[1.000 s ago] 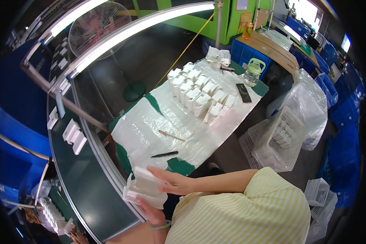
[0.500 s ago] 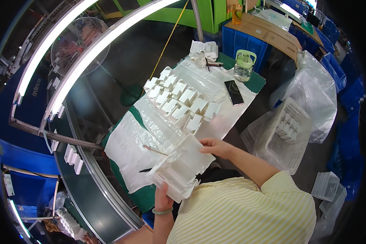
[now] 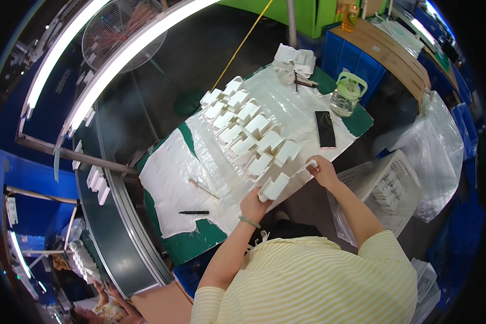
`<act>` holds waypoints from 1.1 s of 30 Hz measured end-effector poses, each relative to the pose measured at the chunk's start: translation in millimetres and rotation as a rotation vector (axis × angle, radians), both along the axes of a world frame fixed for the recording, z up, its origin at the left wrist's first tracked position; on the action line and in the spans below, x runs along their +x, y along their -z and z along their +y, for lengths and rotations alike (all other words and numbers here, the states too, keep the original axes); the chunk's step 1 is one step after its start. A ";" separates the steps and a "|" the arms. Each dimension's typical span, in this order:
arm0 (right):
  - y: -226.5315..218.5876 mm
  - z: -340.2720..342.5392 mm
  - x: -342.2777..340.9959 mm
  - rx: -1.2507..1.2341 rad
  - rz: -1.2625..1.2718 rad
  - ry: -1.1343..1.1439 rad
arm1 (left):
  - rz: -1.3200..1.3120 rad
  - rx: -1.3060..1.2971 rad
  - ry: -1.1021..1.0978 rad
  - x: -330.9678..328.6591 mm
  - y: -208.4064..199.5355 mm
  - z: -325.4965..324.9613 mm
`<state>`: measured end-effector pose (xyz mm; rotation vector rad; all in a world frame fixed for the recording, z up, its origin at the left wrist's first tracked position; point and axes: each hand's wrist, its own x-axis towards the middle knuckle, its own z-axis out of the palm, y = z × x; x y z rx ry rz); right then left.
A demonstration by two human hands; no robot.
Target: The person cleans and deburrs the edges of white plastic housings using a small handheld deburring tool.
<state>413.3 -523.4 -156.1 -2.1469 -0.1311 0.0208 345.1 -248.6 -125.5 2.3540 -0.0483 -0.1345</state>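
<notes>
At the near edge of the table, my left hand [image 3: 255, 205] grips a white molded plastic part [image 3: 274, 187] by its near end. My right hand [image 3: 323, 171] pinches a narrow white edge to the right of it. This looks like the far end of the same part, turned nearly edge-on, though the join is hard to make out. Just beyond my hands stand rows of white plastic parts [image 3: 243, 144], set close together on plastic sheeting [image 3: 173, 167]. A black pen [image 3: 194, 212] and a thin brownish stick [image 3: 203, 189] lie on the sheeting to the left.
A phone [image 3: 324, 129] and a green-lidded jug [image 3: 348, 94] are at the table's right. A white basket [image 3: 407, 167] holding white pieces stands beside my right arm. Along the left runs a conveyor [image 3: 121, 232] carrying white parts. Another person [image 3: 110, 302] is at lower left.
Both hands have moved away from me and rightward with the white part, which has turned from showing its broad face to nearly edge-on. The pen shows whole now. The view has shifted.
</notes>
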 end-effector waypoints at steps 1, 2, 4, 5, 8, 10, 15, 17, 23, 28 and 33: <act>-0.3 4.7 8.5 -0.047 -0.036 0.018 | 0.076 0.129 -0.068 10.0 0.4 2.1; -0.4 10.0 16.9 -0.094 -0.072 0.036 | 0.154 0.257 -0.134 18.3 0.7 4.7; 6.0 16.0 33.4 -0.095 -0.121 0.036 | 0.125 0.301 -0.141 35.0 2.8 7.3; 12.1 18.5 39.7 -0.052 -0.147 0.079 | 0.090 0.344 -0.134 38.4 4.6 7.7; 20.7 22.6 46.5 0.031 -0.153 0.146 | 0.092 0.361 -0.179 41.2 16.3 8.1; 26.4 23.6 40.8 -0.146 -0.051 0.102 | 0.099 0.308 -0.200 34.9 34.1 13.5; 50.5 20.9 35.4 -0.040 0.019 0.088 | 0.258 0.144 -0.212 29.6 27.2 20.6; 81.9 8.9 39.4 -0.038 0.081 0.085 | 0.234 0.107 -0.194 26.3 34.3 25.0; 98.6 -36.8 5.6 -0.061 -0.001 0.178 | -0.031 -0.195 -0.210 8.2 -37.4 58.3; 110.8 -53.9 -52.2 -0.115 0.283 0.025 | -0.902 -0.506 -0.057 -79.0 -237.4 139.3; 31.6 60.2 -90.7 -0.755 0.672 -0.636 | -2.084 -0.402 0.132 -111.5 -319.4 188.1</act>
